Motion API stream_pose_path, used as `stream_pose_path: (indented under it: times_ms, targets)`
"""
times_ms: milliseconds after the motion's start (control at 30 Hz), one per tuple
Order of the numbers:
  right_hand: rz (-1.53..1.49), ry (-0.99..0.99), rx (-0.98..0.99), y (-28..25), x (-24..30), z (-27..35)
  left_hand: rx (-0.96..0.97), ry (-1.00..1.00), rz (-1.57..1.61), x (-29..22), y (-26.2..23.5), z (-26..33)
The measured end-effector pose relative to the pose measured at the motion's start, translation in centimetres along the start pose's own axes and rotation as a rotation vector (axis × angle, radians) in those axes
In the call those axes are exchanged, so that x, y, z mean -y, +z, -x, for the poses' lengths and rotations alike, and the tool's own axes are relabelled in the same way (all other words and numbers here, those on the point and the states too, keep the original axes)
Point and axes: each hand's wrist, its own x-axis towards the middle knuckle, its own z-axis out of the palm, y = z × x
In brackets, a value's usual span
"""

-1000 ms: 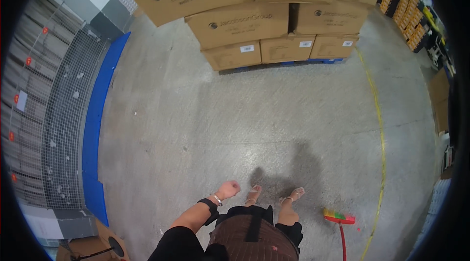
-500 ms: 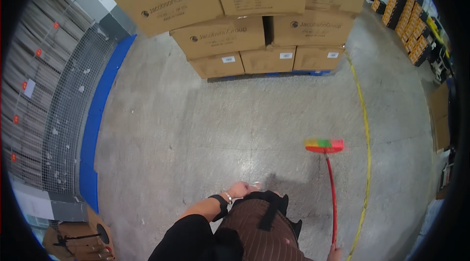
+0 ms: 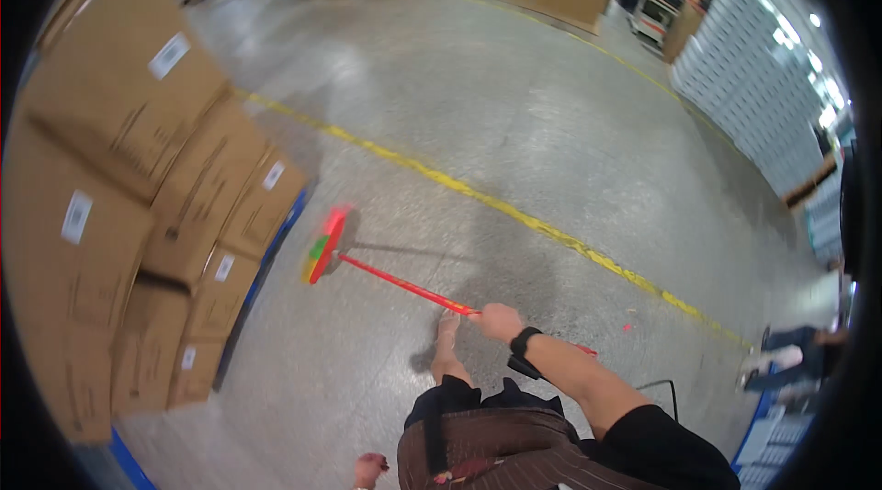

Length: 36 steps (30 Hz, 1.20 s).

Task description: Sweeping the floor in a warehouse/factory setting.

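My right hand is wrapped round the red handle of a broom, with the handle's end showing past my wrist. The broom head has a red back and red, green and yellow bristles, smeared by motion. It is near the stacked cartons, at or just above the concrete floor; which one I cannot tell. My left hand hangs low at the bottom edge beside my brown striped apron. Its fingers are curled, and what they hold, if anything, is not clear.
Brown cartons stand stacked on a blue pallet at left. A yellow floor line crosses ahead. A red scrap lies right of my hand. Another person's legs are at far right, below a tall pale stack.
My view has swung right, so the cartons now sit at left. The broom has swept across to the left in my right hand. My left hand has dropped from my front to my side.
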Motion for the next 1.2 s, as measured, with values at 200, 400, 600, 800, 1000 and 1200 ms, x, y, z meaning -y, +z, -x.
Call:
stream_pose_path:
  times_ms: [200,400,600,800,1000,1200]
  targets:
    - [-0.090,0.077,-0.093,-5.8,-3.3,-10.3,0.137,0.070,-0.087,-16.2,1.9,-0.5]
    - [-0.257,0.416,-0.066,-5.8,-20.1,-6.1,0.178,0.240,-0.564,-31.1,6.0,-0.8]
    - [-0.176,0.710,0.101,-5.4,-37.9,19.2,0.128,0.126,-0.628,-36.2,11.3,-7.7]
    - [0.110,1.242,0.300,-9.1,-49.8,37.4,0.310,0.365,-0.779,-43.1,29.8,-7.8]
    - [0.329,1.437,0.213,-13.9,-62.0,39.7,0.489,0.307,-0.908,-44.2,45.1,-1.5]
    - [0.341,1.332,0.110,-18.1,-68.4,43.0,0.484,0.307,-1.036,-44.4,50.4,0.4]
